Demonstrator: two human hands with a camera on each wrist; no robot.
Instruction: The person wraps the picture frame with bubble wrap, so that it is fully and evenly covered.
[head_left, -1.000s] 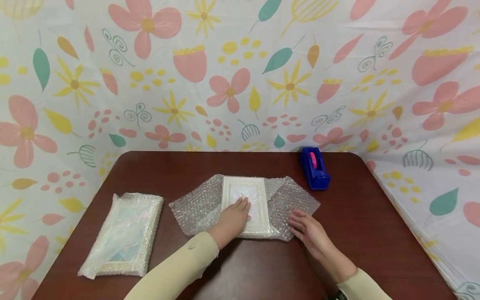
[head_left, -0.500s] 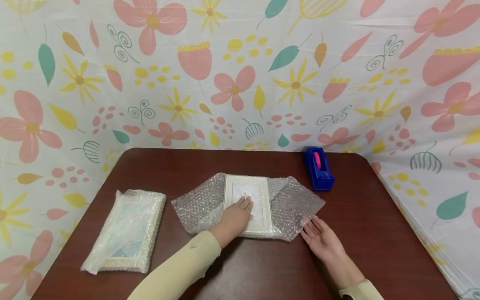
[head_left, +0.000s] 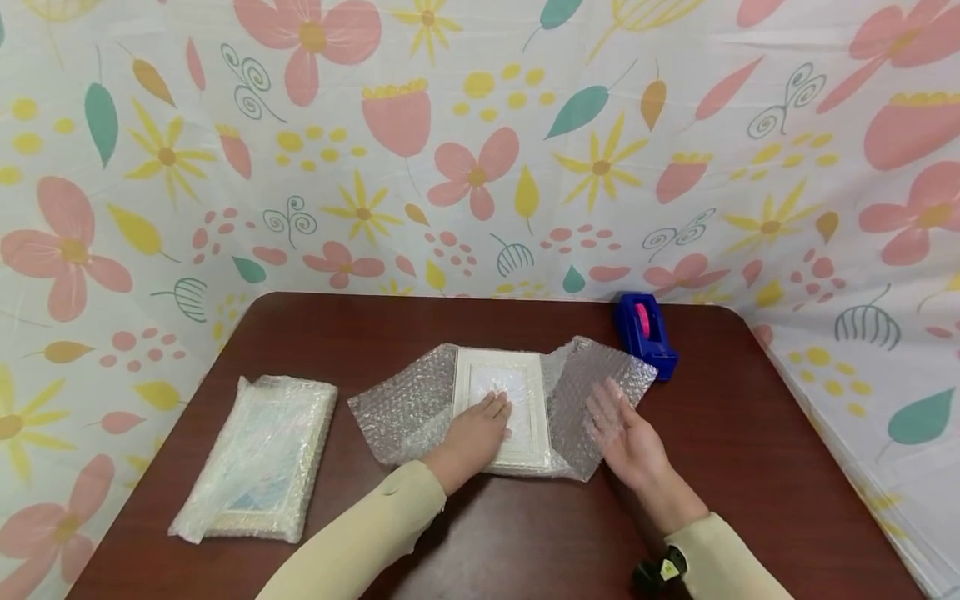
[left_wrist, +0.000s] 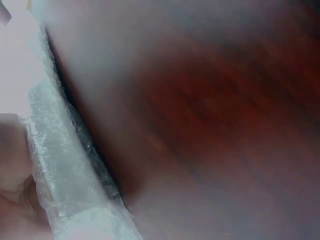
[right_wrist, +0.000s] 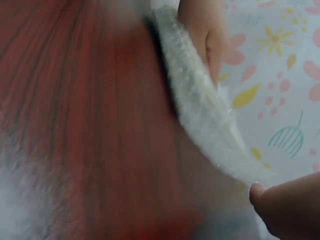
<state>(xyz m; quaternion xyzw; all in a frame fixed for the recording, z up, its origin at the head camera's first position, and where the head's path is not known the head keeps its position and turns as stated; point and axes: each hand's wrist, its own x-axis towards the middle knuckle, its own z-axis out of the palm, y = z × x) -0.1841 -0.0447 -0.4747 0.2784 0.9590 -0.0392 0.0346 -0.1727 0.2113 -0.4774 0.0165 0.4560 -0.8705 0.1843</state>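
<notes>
Raised since a moment ago, the right flap of bubble wrap (head_left: 572, 400) rides on the straight, unclenched fingers of my right hand (head_left: 636, 450), so I'd draw it snugly over the white picture frame (head_left: 527, 398) on the table (head_left: 517, 542), pinned by my flat, ungrasping left hand (head_left: 477, 432).

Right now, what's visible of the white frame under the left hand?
The white frame is rectangular, with a moulded border round a pale panel. It lies flat on bubble wrap on the dark table, long sides running front to back, the wrap spreading out either side. The left hand rests on it, hiding part of the panel. Its material is unclear.
</notes>
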